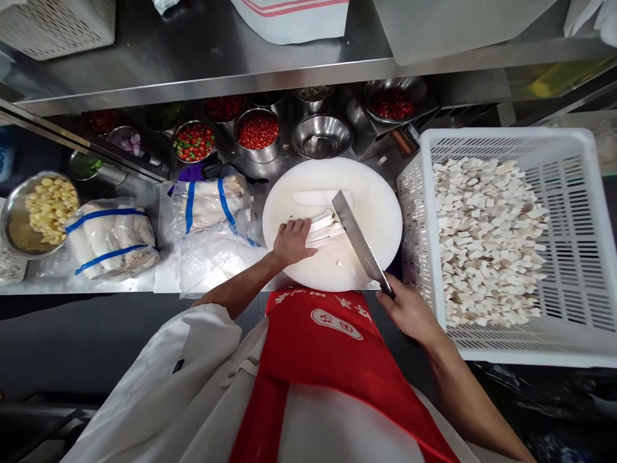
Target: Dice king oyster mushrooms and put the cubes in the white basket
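Observation:
On the round white cutting board (376,186) my left hand (292,243) holds down a small stack of pale mushroom strips (324,226), its fingers curved over their left ends. My right hand (409,307) grips the dark handle of a cleaver (359,239). The wide blade slants across the board at the right ends of the strips; whether its edge touches them I cannot tell. Behind the strips lies a longer white mushroom slice (315,197). A few small scraps are scattered near the board's front.
To the right stands a white plastic basket (511,135) with cut mushroom pieces (489,244). Bagged mushrooms (113,238) with blue tape lie left, beside a bowl of yellow pieces (51,206). Pots of chopped red chillies (259,132) and a metal bowl (322,136) sit under the steel shelf (216,77).

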`<action>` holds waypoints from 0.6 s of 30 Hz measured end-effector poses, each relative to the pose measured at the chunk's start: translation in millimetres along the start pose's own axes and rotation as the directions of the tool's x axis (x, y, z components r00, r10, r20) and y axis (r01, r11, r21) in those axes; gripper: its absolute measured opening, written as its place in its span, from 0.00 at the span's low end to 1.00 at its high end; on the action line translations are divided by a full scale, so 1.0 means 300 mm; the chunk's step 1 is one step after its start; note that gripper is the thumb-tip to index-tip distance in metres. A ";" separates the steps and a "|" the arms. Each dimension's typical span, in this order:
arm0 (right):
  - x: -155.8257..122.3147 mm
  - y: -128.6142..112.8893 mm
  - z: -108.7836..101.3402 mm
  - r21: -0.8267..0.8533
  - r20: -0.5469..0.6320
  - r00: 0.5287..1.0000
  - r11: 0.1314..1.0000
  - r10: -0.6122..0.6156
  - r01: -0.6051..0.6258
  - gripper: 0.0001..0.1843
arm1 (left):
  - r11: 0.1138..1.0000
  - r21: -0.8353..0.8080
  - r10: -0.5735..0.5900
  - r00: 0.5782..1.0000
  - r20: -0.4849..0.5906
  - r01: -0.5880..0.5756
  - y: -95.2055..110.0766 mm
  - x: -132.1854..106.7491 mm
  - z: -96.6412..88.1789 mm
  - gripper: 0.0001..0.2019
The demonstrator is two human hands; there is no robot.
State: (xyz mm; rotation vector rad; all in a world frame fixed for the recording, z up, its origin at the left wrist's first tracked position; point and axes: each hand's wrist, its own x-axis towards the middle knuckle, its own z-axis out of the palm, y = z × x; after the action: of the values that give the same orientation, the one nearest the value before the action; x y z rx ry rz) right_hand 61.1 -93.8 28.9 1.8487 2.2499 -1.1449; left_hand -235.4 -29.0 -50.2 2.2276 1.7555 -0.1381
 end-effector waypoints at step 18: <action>0.127 0.017 -0.012 -0.181 0.158 0.986 0.980 -0.057 0.086 0.27 | 0.993 -0.084 -0.080 0.992 0.099 0.089 0.060 -0.066 -0.001 0.42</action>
State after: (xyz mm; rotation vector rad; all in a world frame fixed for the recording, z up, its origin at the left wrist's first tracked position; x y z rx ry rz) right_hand 55.6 -59.7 12.0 1.5681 2.2674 -1.0056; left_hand -223.2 -51.3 -41.7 2.0516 1.7700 -0.1796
